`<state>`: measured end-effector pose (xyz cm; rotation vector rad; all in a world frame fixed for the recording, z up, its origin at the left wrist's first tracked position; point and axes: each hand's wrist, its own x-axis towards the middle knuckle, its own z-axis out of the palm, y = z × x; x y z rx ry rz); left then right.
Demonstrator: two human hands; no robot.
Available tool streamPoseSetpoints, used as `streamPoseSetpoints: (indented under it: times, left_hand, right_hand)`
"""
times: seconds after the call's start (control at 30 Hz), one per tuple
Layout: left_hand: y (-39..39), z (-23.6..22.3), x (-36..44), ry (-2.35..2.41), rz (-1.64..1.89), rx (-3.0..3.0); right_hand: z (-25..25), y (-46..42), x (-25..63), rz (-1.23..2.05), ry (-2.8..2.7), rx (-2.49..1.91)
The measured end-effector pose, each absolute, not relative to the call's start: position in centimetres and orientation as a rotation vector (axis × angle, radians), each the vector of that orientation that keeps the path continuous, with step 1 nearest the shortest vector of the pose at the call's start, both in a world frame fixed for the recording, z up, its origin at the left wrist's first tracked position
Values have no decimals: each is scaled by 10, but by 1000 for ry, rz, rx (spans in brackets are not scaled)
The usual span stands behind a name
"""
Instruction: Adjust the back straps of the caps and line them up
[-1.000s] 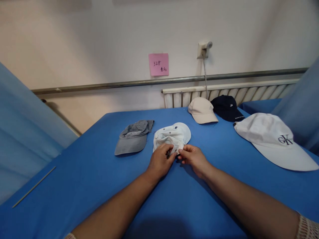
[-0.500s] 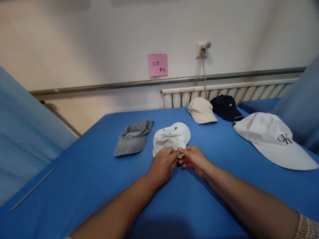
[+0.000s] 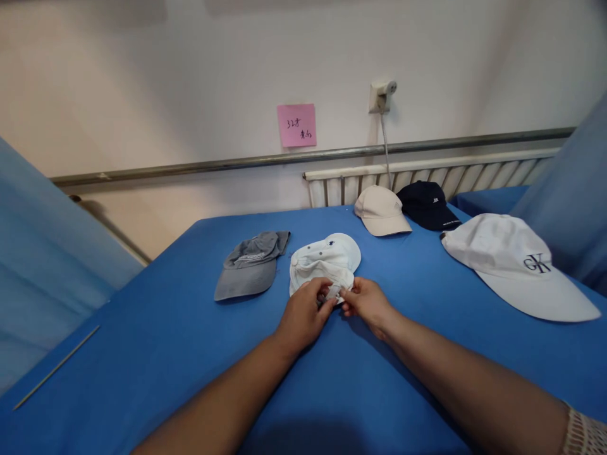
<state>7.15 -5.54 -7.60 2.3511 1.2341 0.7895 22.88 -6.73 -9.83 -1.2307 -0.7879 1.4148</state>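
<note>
A small white baseball cap [image 3: 320,256] with a dark emblem lies on the blue cloth, its brim pointing away to the upper right. My left hand [image 3: 303,316] is closed on the cap's near back edge, fingers curled beside the strap [image 3: 334,291]. Pinched between the thumb and fingers of my right hand [image 3: 372,306] is the right end of that strap. Part of the strap and the cap's near rim is hidden by my fingers. Left of the white cap sits a grey cap [image 3: 251,265], brim toward me, apart from my hands.
A beige cap [image 3: 382,212] and a navy cap [image 3: 427,205] stand at the back by the radiator [image 3: 441,174]. A large white cap [image 3: 512,262] lies at right. A thin stick [image 3: 57,366] is on the blue cloth [image 3: 190,354] at left. Blue curtains [image 3: 52,272] hang at the sides.
My left hand has shifted slightly left and its fingers have spread from the right hand, so the strap between them shows. The view has turned slightly.
</note>
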Motion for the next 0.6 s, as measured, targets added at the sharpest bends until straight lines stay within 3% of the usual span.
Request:
streamPoseSetpoints:
  times: [0.6]
  left_hand:
    - [-46, -78, 72, 1115, 750, 1945]
  right_hand:
    - [-90, -70, 230, 1224, -893, -1476]
